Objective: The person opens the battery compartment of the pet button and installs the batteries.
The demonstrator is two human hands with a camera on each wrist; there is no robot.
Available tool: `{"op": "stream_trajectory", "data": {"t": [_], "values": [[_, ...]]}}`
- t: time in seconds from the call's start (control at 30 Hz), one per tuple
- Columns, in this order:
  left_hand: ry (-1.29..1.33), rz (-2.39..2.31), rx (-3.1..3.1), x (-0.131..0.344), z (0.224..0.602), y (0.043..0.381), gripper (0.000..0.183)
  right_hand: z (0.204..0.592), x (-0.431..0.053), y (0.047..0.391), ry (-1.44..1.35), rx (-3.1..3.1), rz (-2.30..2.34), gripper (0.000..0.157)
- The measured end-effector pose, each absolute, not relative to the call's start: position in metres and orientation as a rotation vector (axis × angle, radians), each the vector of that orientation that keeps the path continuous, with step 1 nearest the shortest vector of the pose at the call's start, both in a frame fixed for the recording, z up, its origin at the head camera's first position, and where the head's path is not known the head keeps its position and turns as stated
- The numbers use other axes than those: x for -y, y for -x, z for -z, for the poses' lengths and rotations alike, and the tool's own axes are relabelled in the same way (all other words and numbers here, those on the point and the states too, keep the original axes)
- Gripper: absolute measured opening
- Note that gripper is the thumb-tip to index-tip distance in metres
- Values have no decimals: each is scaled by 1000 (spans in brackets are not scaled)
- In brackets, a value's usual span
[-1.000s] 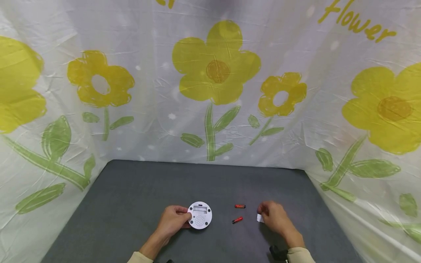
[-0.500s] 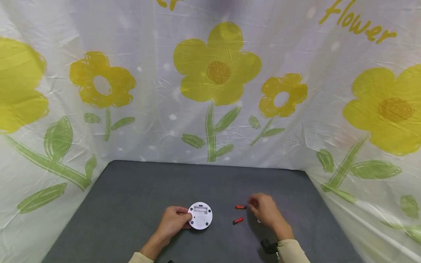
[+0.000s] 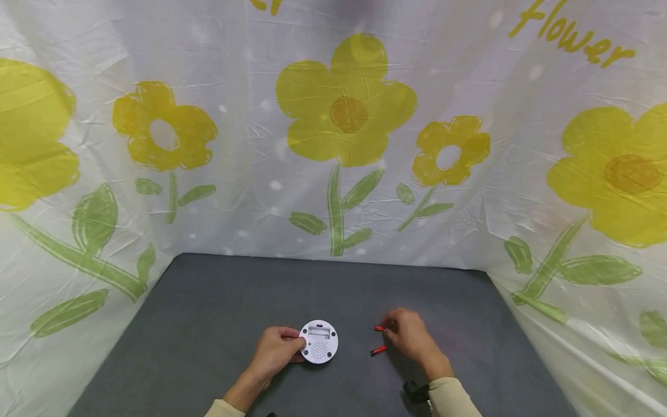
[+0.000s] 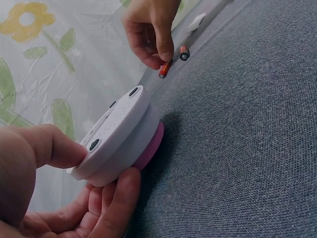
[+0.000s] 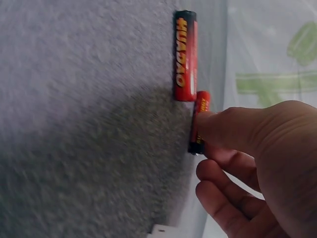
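My left hand (image 3: 275, 351) grips a round white device (image 3: 319, 348) by its left edge, thumb on top and fingers beneath. Its upturned face has an open battery compartment (image 3: 319, 332), a patch of small holes and dark round feet. From the left wrist, a pink part (image 4: 151, 146) shows on its lower side. My right hand (image 3: 410, 336) pinches a red and black battery (image 5: 203, 101) between thumb and forefinger, hiding part of it. Closer to me lies a second such battery (image 5: 185, 57), lettered HUADAO, on the grey cloth.
A small white plastic piece (image 4: 196, 22) lies on the grey table (image 3: 250, 289) beyond the batteries, hidden by the right hand in the head view. A white curtain (image 3: 234, 191) printed with yellow flowers surrounds the table's back and sides.
My right hand has left the small white piece, moved left to the farther battery and taken hold of it. The left hand and the white device have stayed in place.
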State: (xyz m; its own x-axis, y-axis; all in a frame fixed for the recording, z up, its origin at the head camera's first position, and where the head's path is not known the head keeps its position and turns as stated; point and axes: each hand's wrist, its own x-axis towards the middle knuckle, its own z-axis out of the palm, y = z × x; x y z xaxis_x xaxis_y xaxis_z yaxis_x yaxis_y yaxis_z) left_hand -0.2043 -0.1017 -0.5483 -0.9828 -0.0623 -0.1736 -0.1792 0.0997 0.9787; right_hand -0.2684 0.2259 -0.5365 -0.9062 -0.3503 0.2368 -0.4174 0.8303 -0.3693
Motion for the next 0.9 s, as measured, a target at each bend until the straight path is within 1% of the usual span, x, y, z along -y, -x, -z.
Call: {"op": "stream_trajectory", "data": {"t": [0.2, 0.4, 0.67, 0.9], "values": [[249, -2031, -2264, 100, 549, 204, 28, 541, -223, 267, -618, 2830, -608, 21], [250, -2034, -2266, 101, 549, 204, 28, 536, -220, 265, -639, 2782, -581, 18], [267, -2048, -2266, 101, 549, 206, 27, 508, -207, 264, -737, 2717, -567, 19], [268, -2032, -2267, 101, 548, 206, 27, 483, -183, 262, -821, 2696, -538, 16]]}}
